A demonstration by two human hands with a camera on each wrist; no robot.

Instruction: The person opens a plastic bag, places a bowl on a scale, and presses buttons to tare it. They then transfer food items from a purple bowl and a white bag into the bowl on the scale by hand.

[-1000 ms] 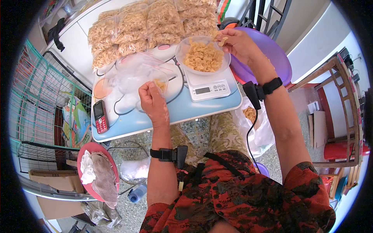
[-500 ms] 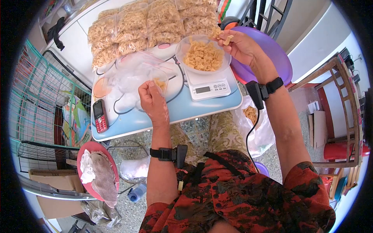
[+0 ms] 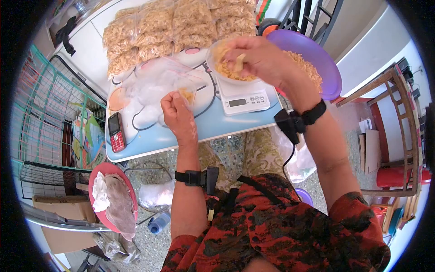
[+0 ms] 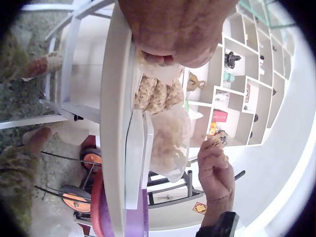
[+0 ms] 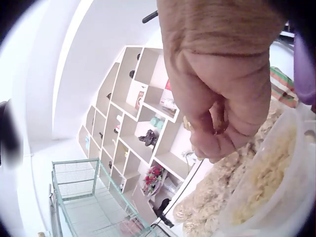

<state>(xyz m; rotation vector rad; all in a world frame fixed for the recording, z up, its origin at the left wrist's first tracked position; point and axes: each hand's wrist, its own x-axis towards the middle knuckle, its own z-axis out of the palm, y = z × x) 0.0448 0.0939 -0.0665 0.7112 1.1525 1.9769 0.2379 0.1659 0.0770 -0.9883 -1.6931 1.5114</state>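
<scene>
A translucent bowl (image 3: 212, 61) of flat yellow crisp pieces (image 5: 269, 173) sits on a white kitchen scale (image 3: 247, 102). Above the bowl, my right hand (image 3: 260, 59) pinches a few of the same pieces (image 3: 240, 62), covering part of the bowl in the head view. My left hand (image 3: 178, 115) rests by the table's front, its fingers curled on a clear plastic bag (image 3: 192, 97) with a few yellow bits in it. In the left wrist view, the right hand (image 4: 217, 168) shows raised beyond the bowl, pieces at its fingertips.
Filled bags (image 3: 154, 31) of flakes are stacked along the table's back. Empty clear bags (image 3: 145, 88) lie left of centre, a red phone (image 3: 116, 131) at the left edge. A purple basin (image 3: 333, 68) with more flakes stands right of the table. A wire cage (image 3: 50, 118) is at left.
My right hand has moved left from the bowl's right rim to over the bowl, still with pieces in its fingers. The left hand has stayed in place.
</scene>
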